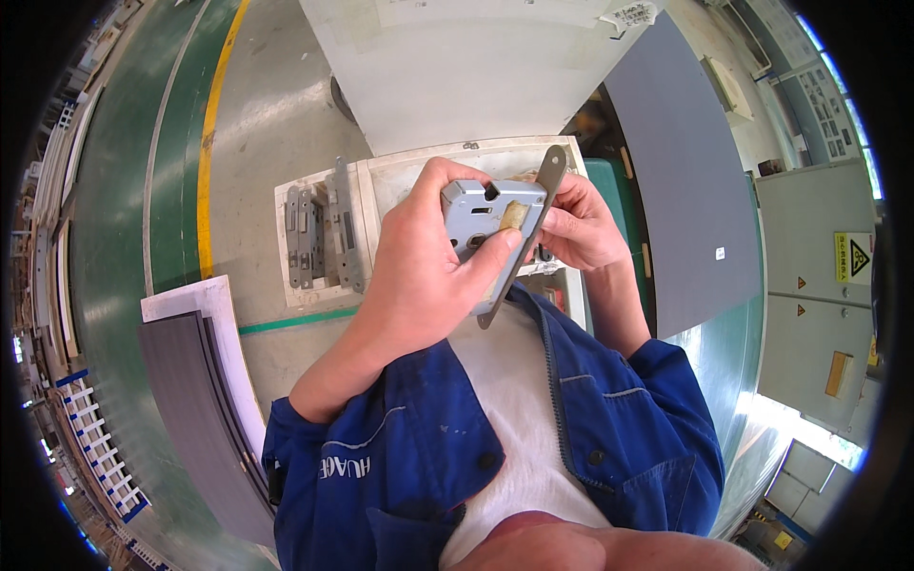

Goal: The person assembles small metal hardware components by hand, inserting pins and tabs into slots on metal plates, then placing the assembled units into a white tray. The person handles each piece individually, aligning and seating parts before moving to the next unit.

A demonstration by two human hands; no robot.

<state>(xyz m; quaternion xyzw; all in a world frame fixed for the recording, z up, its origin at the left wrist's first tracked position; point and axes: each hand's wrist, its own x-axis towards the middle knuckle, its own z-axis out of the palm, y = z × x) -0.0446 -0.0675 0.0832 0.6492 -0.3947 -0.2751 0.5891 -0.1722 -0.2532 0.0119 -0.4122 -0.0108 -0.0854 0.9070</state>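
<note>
My left hand (416,252) is closed around a grey metal mortise lock (465,208), its thumb pressed on the flat side of the case. A tan patch (515,215) shows on that side, next to the thumb. The lock's long dark faceplate (549,181) stands tilted, its upper end leaning right. Just beyond the faceplate is my right hand (587,228), fingers bent and pinched together close against it. The plate partly hides those fingertips, and what they pinch cannot be made out.
Left of my hands, several more mortise locks (305,238) stand in a pale wooden tray (297,297). A large white panel (466,76) rises beyond the bench. A dark grey board (681,181) lies to the right; dark boards (195,409) are stacked at the lower left.
</note>
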